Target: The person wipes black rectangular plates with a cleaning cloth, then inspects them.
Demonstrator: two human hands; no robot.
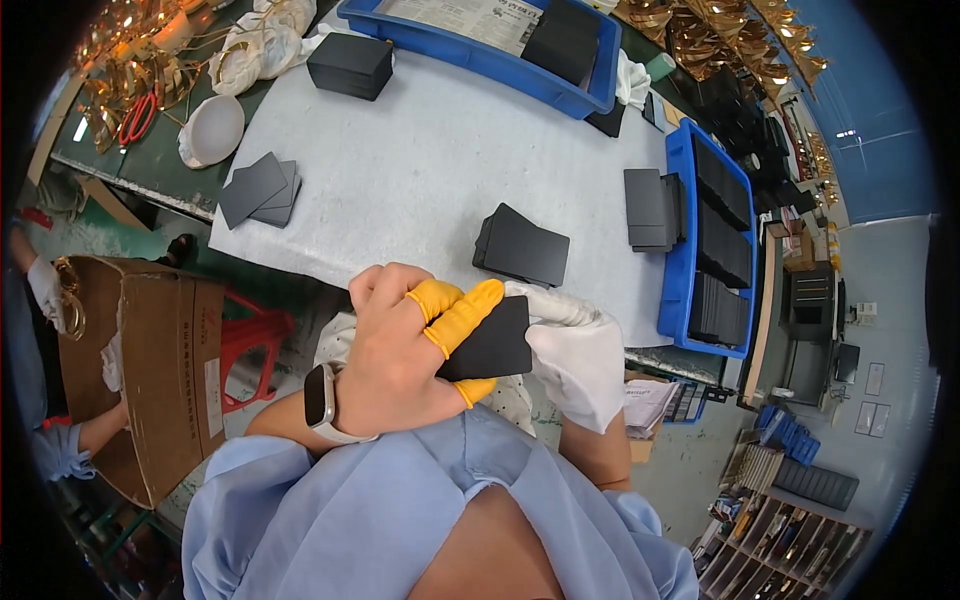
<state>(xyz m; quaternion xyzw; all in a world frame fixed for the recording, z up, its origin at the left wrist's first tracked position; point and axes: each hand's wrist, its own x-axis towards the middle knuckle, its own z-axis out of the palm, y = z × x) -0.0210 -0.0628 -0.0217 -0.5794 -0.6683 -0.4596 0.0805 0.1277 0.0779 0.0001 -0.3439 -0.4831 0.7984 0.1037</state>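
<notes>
My left hand point(385, 350), with yellow finger cots on several fingers and a watch on the wrist, is closed on a flat black rectangular plate point(492, 345) close to my body. In a white glove, my right hand point(580, 365) grips the plate's right edge. Whether it is one plate or a few together I cannot tell. Just beyond my hands, a stack of dark plates point(525, 248) lies on the white cloth point(430, 170), its top piece askew. Fanned-out dark plates point(262, 192) lie to the left, and a neat block of plates point(350, 66) stands farther back.
A blue tray point(673, 290) packed with dark plates sits at the right, with another plate stack point(648, 210) beside it. Another blue tray point(470, 55) is at the back. Red scissors point(138, 118) lie far left. Below, another person's gloved hand point(46, 292) is near a cardboard box point(175, 370).
</notes>
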